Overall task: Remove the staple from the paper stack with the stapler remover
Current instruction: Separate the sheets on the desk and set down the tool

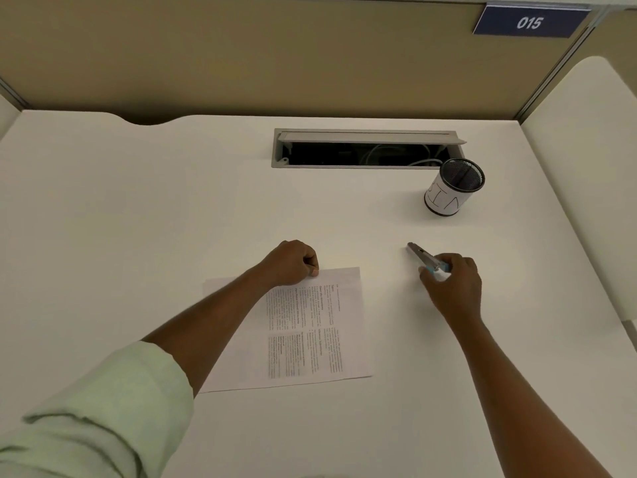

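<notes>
A printed paper stack (324, 326) lies flat on the white desk (138, 215), text sideways. My left hand (293, 262) rests curled on the stack's far edge, thumb pressing the paper down. To the right, off the paper, my right hand (453, 281) grips the staple remover (422, 256), a slim metal tool with a light blue handle, its tip pointing up and left, on or just above the desk. The staple itself is too small to make out.
A black mesh cup (453, 188) with a white label stands at the back right. Behind it, an open cable hatch (365, 148) is set into the desk. A tan partition with a blue "015" sign (529, 22) closes the back.
</notes>
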{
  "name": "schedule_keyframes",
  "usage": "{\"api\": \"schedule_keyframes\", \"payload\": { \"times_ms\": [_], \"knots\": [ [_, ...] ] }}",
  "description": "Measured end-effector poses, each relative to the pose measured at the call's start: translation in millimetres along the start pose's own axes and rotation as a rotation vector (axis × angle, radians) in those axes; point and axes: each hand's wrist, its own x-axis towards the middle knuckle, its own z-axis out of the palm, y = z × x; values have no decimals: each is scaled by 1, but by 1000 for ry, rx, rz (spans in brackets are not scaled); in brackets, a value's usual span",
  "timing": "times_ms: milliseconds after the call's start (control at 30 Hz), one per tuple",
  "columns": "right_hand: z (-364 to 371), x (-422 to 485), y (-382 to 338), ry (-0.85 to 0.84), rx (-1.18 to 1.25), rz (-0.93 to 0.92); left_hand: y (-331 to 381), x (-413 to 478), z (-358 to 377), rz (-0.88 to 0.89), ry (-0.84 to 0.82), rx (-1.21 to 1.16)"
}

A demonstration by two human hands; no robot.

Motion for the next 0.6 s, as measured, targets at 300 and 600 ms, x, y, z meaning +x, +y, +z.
{"api": "schedule_keyframes", "payload": {
  "times_ms": [300, 600],
  "knots": [
    [-9, -17, -22, -131, 493, -162, -3, -3, -1, 1, -8, -20],
    [3, -32, -44, -175, 539, -232, -5, -9, 0, -9, 2, -40]
  ]
}}
